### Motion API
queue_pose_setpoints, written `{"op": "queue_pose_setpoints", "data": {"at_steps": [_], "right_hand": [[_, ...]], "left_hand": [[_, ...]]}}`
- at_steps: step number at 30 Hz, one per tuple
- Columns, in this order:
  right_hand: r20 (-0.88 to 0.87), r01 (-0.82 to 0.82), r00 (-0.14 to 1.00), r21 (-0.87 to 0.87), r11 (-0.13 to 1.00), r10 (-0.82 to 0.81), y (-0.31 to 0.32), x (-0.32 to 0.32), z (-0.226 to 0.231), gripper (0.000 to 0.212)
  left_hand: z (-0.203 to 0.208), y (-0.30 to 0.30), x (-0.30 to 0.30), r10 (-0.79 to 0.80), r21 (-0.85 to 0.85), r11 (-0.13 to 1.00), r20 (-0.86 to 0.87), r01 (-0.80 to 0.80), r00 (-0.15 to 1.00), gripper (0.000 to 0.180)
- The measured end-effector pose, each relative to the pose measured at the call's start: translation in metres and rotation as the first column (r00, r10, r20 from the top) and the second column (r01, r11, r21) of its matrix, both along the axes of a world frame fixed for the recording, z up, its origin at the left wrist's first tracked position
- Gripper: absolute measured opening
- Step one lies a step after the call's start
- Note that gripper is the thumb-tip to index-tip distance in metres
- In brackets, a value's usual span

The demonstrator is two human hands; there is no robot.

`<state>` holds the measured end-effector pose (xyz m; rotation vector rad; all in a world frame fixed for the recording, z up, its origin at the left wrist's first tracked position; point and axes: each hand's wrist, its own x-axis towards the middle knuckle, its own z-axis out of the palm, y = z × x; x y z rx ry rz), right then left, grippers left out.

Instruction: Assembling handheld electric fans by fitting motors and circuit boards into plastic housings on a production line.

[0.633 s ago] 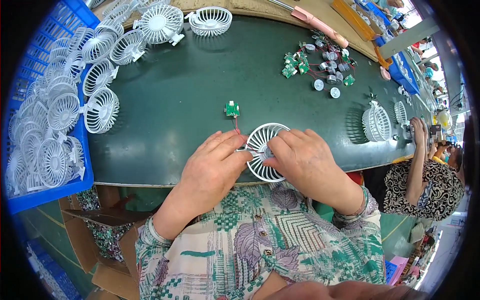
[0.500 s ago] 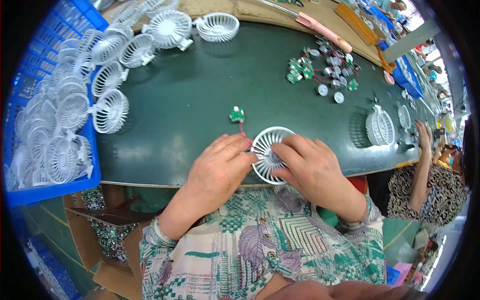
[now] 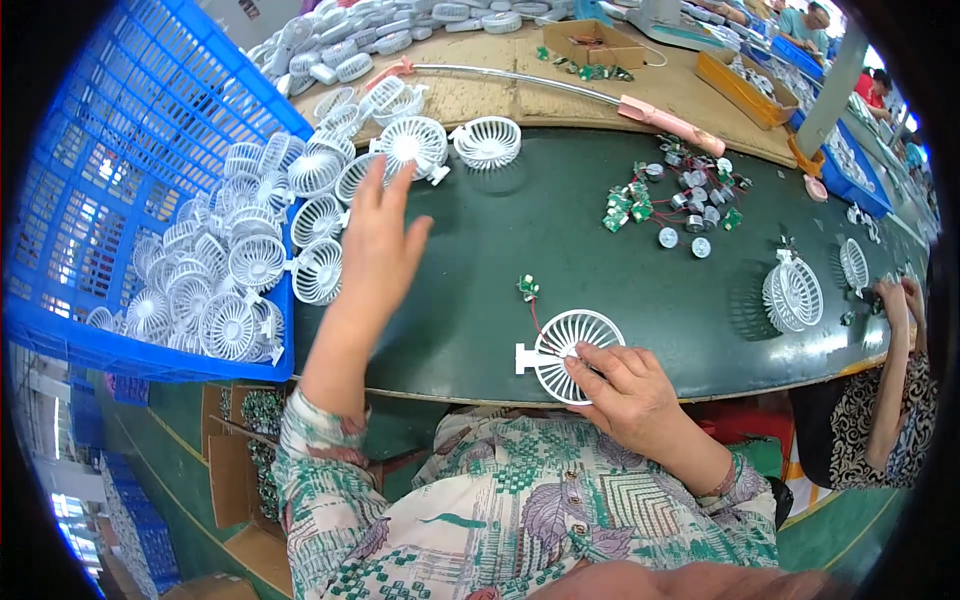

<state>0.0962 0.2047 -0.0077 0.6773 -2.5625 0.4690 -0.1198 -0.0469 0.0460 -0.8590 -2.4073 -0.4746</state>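
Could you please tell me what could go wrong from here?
The thin red wire between the green board and the cage under the right hand might get tugged if the cage moves. The left hand, open near the loose cages by the blue basket, could knock one. Wires in the motor pile could snag.

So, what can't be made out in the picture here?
All in the head view:
Centre of the white fan cage: partly covered by the right grip.
Whether the left grip touches the fan cages beyond it: its fingers hide any contact.
Bottom of the blue crate: buried under piled cages.
Markings on the small green circuit board: too small.
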Motion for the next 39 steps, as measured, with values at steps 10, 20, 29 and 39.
{"op": "queue_pose_setpoints", "data": {"at_steps": [10,20,29,39], "right_hand": [[-0.012,-0.070,0.998,-0.279,0.958,0.069,0.010,0.002,-0.006,0.049],[-0.327,0.570,0.757,-0.096,0.816,-0.566,0.126,0.032,0.046,0.052],[-0.283,0.818,0.552,0.001,0.576,-0.784,0.180,0.047,0.037,0.028],[-0.149,0.479,0.876,0.153,0.864,-0.459,0.100,-0.049,0.040,0.029]], "left_hand": [[0.019,0.022,-0.115,0.172,-0.638,0.756,-0.020,-0.145,0.985,0.090],[0.004,0.003,-0.015,-0.364,0.607,0.794,0.488,-0.008,0.793,0.076],[-0.047,0.014,0.074,-0.836,0.884,0.310,0.428,-0.348,0.342,0.070],[-0.059,0.010,0.091,-0.558,0.762,0.624,0.590,-0.174,0.583,0.064]]}}
